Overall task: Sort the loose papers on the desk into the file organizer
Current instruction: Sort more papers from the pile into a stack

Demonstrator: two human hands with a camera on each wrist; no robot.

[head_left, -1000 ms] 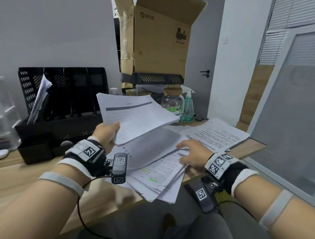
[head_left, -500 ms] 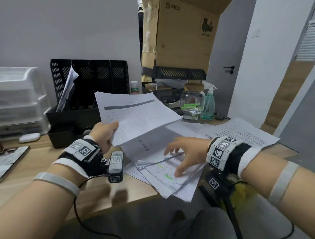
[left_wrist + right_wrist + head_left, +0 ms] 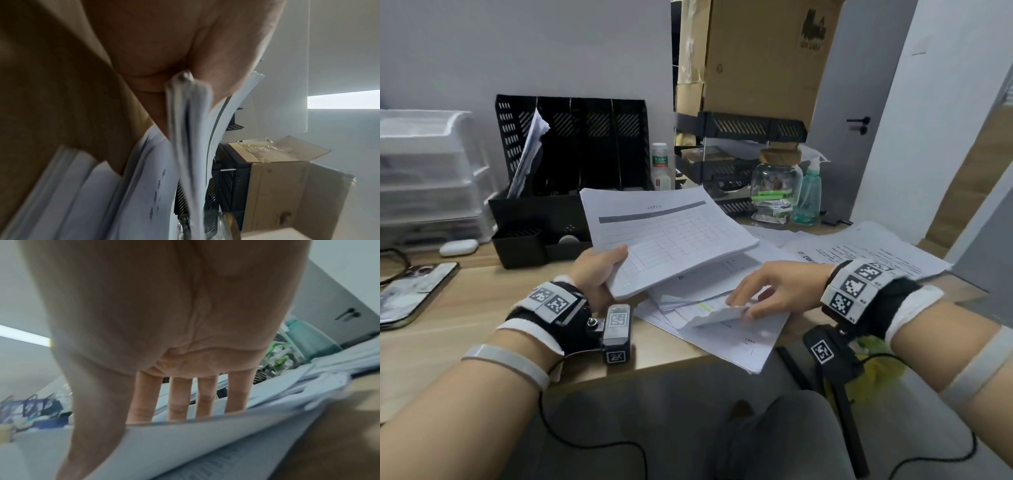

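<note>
My left hand (image 3: 599, 270) grips a stack of white sheets (image 3: 667, 236) with a printed table, held tilted above the desk; in the left wrist view its edge (image 3: 189, 113) is pinched under my thumb. My right hand (image 3: 767, 291) lies on the messy pile of loose papers (image 3: 722, 332) at the desk's front edge. Its fingers are on top and its thumb is under a few lifted sheets (image 3: 185, 443). The black file organizer (image 3: 571, 144) stands at the back left, with papers (image 3: 527, 157) leaning in its leftmost slot; its other slots look dark.
More printed sheets (image 3: 866, 250) spread to the right. Behind stand a cardboard box (image 3: 756, 51) on a black tray rack (image 3: 739, 126), a glass jar (image 3: 775, 185), a green spray bottle (image 3: 808, 195) and a white bottle (image 3: 660, 164). White drawers (image 3: 424, 164) and a phone (image 3: 410, 291) are left.
My right hand has slid left along the pile and raised the near edge of its top sheets. My left hand keeps the same hold on its stack.
</note>
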